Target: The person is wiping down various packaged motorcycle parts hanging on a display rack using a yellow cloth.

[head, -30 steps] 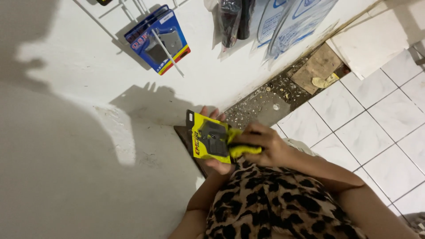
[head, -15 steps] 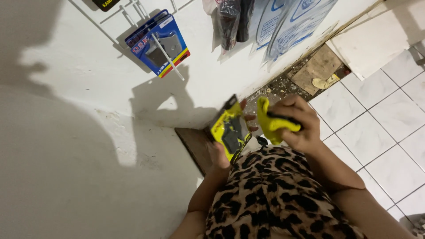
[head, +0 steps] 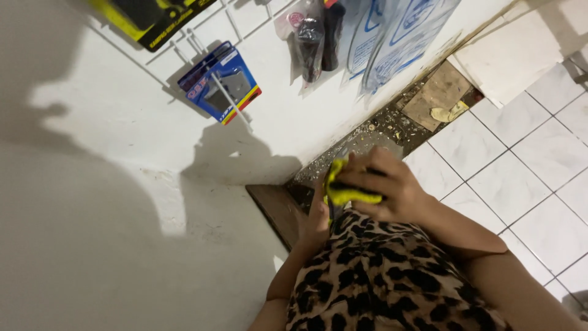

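Note:
My right hand (head: 384,189) is closed over a crumpled yellow cloth (head: 343,191), held just in front of my leopard-print top (head: 380,276). My left hand (head: 317,216) is right beside it, fingers pointing up against the cloth. It grips the yellow-and-black blister packet, which is turned edge-on and almost wholly hidden between the hands. Both hands are close to the white wall, above a dark wooden board (head: 274,203).
On wire hooks on the wall hang a blue packet (head: 220,83), a yellow-and-black packet (head: 153,18), a bagged black part (head: 313,38) and clear bags with blue print (head: 395,34). Rubble and a cardboard scrap (head: 440,93) line the wall's foot beside white floor tiles (head: 527,159).
The packet has turned from face-up to edge-on and slipped out of sight. My right hand with the cloth has moved over it, and the view has shifted down the wall.

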